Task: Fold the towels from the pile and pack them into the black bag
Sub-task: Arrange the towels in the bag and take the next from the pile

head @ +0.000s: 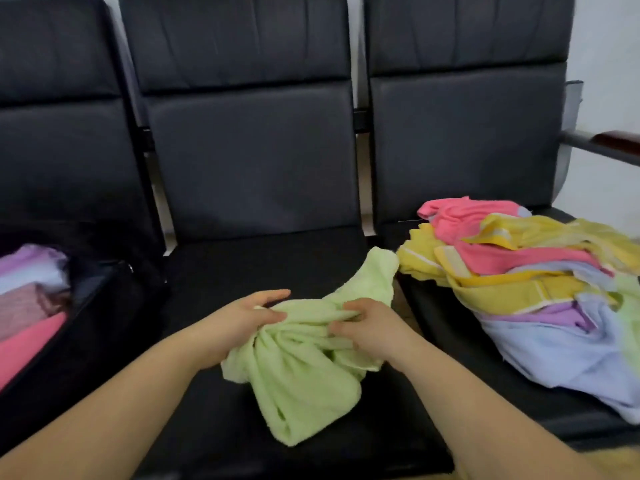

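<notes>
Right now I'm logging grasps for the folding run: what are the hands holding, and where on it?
Both hands grip the green towel at its bunched middle: left hand on its left side, right hand on its right. Its ends hang free.

Both bare forearms reach forward from the lower corners and converge toward the middle. The left hand (239, 318) lies palm inward, thumb curled over a gathered ridge of the crumpled pale green terry towel (304, 368), its index finger stretched out straight beyond the grip. The right hand (367, 329) is knuckles-up, fingers curled down into the folds, apparently pinching them, just beside the left hand's grip.
</notes>
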Motion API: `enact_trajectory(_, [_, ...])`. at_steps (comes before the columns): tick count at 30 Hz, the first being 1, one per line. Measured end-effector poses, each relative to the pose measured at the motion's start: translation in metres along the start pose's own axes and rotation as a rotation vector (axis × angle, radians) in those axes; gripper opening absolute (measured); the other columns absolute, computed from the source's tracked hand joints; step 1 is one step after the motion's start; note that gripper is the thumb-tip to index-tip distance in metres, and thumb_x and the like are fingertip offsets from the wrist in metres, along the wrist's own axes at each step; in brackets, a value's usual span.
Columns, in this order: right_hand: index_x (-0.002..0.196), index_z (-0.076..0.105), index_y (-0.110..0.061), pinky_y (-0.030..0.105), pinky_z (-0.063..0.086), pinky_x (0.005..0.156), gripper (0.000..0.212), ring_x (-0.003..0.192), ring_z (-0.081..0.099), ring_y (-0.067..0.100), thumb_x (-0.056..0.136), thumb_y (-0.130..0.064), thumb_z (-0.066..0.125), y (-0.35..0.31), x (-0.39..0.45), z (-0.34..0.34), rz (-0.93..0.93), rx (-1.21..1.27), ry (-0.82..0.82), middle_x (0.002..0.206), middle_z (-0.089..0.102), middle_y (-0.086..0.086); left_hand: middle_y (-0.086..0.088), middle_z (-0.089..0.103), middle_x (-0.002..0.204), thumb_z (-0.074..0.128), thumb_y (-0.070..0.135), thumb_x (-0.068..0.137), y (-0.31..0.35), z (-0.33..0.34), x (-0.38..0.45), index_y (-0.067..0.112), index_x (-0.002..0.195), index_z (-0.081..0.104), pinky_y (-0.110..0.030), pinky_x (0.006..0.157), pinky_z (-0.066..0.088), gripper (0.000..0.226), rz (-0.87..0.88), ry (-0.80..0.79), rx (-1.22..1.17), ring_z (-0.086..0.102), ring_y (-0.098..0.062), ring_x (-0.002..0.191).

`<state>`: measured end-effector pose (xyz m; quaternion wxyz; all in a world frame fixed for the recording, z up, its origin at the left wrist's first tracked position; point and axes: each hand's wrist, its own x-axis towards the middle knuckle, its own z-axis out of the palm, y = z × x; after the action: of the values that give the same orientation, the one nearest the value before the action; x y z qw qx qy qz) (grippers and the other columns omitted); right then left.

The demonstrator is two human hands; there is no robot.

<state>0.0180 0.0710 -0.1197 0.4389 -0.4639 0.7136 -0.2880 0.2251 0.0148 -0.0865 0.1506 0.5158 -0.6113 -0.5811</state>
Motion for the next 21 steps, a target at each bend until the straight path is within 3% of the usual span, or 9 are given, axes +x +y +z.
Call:
enact_trajectory(2, [0.135,0.048,-0.026,0.029,0.046,0.093,0.055,0.117,0.054,0.020,0.085,-0.043,0.065,-0.002,0.000,0.017,-0.065,-0.274,0.065,0.131,0.053,0.001,0.003,0.064,0.122,0.060,0.017,0.091,-0.027,-0.021,-0.020,0.046,0.114,0.062,-0.035,0.098,0.049,0.037,-0.003,0.034,0.037,0.067,-0.012,0.103])
enact_trajectory(5, [0.129,0.055,-0.029,0.033,0.041,0.097,0.047,0.122,0.044,0.019,0.088,-0.053,0.055,-0.009,-0.003,0.045,-0.172,-0.568,0.133,0.132,0.045,-0.001,0.011,0.069,0.115,0.064,0.025,0.087,-0.065,-0.043,-0.052,0.044,0.104,0.071,-0.034,0.103,0.045,0.028,-0.052,-0.067,0.144,0.065,-0.007,0.106])
enact_trajectory(6, [0.129,0.056,-0.029,0.034,0.037,0.100,0.048,0.126,0.038,0.020,0.089,-0.056,0.052,-0.010,-0.005,0.055,-0.224,-0.659,0.128,0.135,0.042,-0.002,0.014,0.069,0.113,0.067,0.035,0.080,-0.074,-0.047,-0.062,0.044,0.102,0.072,-0.034,0.104,0.044,0.024,-0.082,-0.127,0.209,0.064,-0.005,0.107])
enact_trajectory(9, [0.128,0.055,-0.020,0.036,0.037,0.104,0.053,0.130,0.039,0.021,0.091,-0.057,0.049,-0.010,-0.010,0.078,-0.297,-0.696,-0.038,0.136,0.047,-0.004,0.018,0.070,0.108,0.069,0.071,0.058,-0.083,-0.052,-0.079,0.042,0.100,0.073,-0.029,0.101,0.046,0.052,-0.122,-0.273,0.407,0.064,-0.001,0.104])
enact_trajectory(10, [0.131,0.053,-0.017,0.035,0.038,0.103,0.055,0.129,0.043,0.020,0.091,-0.055,0.049,-0.010,-0.014,0.082,-0.278,-0.665,-0.099,0.135,0.050,-0.003,0.017,0.071,0.106,0.067,0.071,0.061,-0.084,-0.052,-0.079,0.040,0.099,0.073,-0.027,0.098,0.047,0.050,-0.098,-0.247,0.422,0.065,-0.001,0.101])
enact_trajectory(12, [0.140,0.047,-0.020,0.030,0.037,0.104,0.061,0.130,0.044,0.015,0.091,-0.057,0.049,-0.009,-0.019,0.088,-0.247,-0.636,-0.158,0.141,0.048,-0.005,0.014,0.069,0.102,0.065,0.054,0.080,-0.089,-0.053,-0.071,0.041,0.100,0.071,-0.023,0.090,0.048,0.025,0.028,-0.044,0.450,0.064,-0.001,0.090])
enact_trajectory(14, [0.141,0.046,-0.026,0.028,0.038,0.105,0.063,0.129,0.046,0.010,0.089,-0.062,0.048,-0.010,-0.025,0.092,-0.241,-0.605,-0.180,0.142,0.048,-0.010,0.013,0.057,0.107,0.062,0.040,0.089,-0.101,-0.057,-0.060,0.044,0.118,0.059,-0.020,0.088,0.044,0.030,0.142,0.117,0.563,0.057,-0.001,0.085])
enact_trajectory(17, [0.125,0.059,-0.033,0.026,0.043,0.098,0.049,0.117,0.053,0.006,0.088,-0.062,0.048,-0.014,-0.034,0.095,-0.273,-0.630,-0.226,0.134,0.055,-0.013,0.010,0.044,0.113,0.063,0.038,0.089,-0.117,-0.059,-0.046,0.045,0.134,0.046,-0.018,0.086,0.038,0.048,0.167,0.084,0.703,0.048,0.002,0.082])
enact_trajectory(21, [0.118,0.058,-0.037,0.024,0.041,0.095,0.042,0.119,0.051,0.004,0.086,-0.063,0.051,-0.013,-0.043,0.092,-0.313,-0.733,-0.279,0.136,0.052,-0.017,0.010,0.047,0.105,0.064,0.039,0.088,-0.120,-0.062,-0.034,0.040,0.114,0.063,-0.020,0.085,0.040,0.026,0.230,0.098,0.768,0.047,0.000,0.081])
